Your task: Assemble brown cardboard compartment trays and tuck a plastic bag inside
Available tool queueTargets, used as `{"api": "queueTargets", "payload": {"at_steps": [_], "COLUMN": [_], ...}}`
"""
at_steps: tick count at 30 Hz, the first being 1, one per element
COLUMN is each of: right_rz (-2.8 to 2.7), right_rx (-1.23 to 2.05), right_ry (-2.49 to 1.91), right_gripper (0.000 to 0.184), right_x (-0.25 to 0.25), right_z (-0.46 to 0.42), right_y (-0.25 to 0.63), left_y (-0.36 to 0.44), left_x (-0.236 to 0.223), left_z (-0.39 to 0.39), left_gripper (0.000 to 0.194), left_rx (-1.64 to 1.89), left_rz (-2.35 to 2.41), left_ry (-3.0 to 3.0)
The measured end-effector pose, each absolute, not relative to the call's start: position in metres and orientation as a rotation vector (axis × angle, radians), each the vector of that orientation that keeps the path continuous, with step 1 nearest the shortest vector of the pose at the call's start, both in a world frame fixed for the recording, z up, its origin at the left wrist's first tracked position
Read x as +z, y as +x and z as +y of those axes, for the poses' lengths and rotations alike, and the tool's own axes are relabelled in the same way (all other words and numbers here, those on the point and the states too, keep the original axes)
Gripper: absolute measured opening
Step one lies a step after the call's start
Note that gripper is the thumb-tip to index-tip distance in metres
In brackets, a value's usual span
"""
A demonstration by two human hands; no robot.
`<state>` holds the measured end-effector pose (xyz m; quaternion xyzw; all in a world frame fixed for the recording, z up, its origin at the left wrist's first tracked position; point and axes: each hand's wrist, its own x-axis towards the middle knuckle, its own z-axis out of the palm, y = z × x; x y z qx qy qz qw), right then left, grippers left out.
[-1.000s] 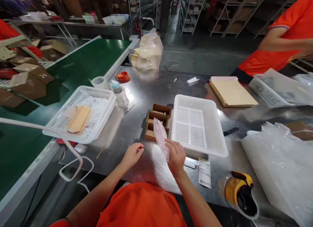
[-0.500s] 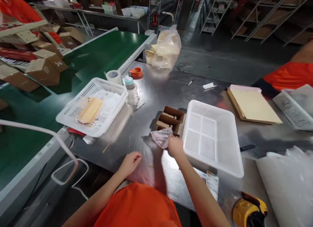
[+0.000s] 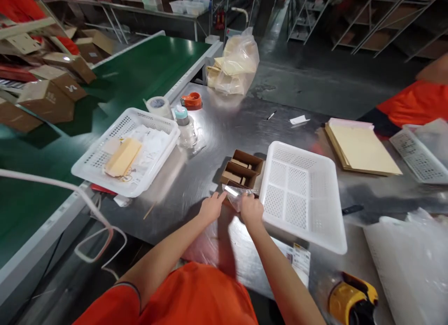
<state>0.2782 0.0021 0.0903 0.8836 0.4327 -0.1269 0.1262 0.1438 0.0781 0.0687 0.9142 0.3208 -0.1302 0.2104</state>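
Nearest, at the lower right edge of the steel table, a yellow and black tape dispenser lies within easy reach of the right arm, with a printed label slip flat beside it and a heap of clear plastic bags to its right. Just ahead, both hands meet over the closest of three small brown cardboard boxes: the right hand has its fingers closed on a crumpled piece of bubble wrap, pressing it down at the box mouth, while the left hand lies with fingers stretched out, tips touching the wrap's near left edge as if to steady it; whether those fingers actually pinch anything I cannot tell. Those boxes sit in a row, open side up and touching one another, tight against the left wall of an empty white basket, which keeps them from sliding. Left of them a second white basket holds a yellowish pad and papers, overhanging the table edge toward the green conveyor belt. Beyond it stand a small bottle, a roll of clear tape and an orange tape holder. Further right lies a stack of tan envelopes, near a co-worker's orange sleeve. Farthest, a plastic sack of packets leans at the table's end
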Motion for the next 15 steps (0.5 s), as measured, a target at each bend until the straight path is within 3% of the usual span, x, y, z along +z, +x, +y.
{"api": "queueTargets", "payload": {"at_steps": [8,15], "right_rz": [1.268,1.225], "right_rx": [-0.522,-0.477], "right_ry": [2.531,2.596], "right_gripper": [0.032,0.036], "right_x": [0.077,0.082], "right_z": [0.018,0.022], "right_y": [0.285,0.286], "left_y": [0.149,0.149], "left_x": [0.059,0.054], "left_z": [0.085,0.088], "left_gripper": [0.023,0.022], "left_rx": [-0.419,-0.451], "left_rz": [0.789,0.775], "left_ry": [2.618,2.655]}}
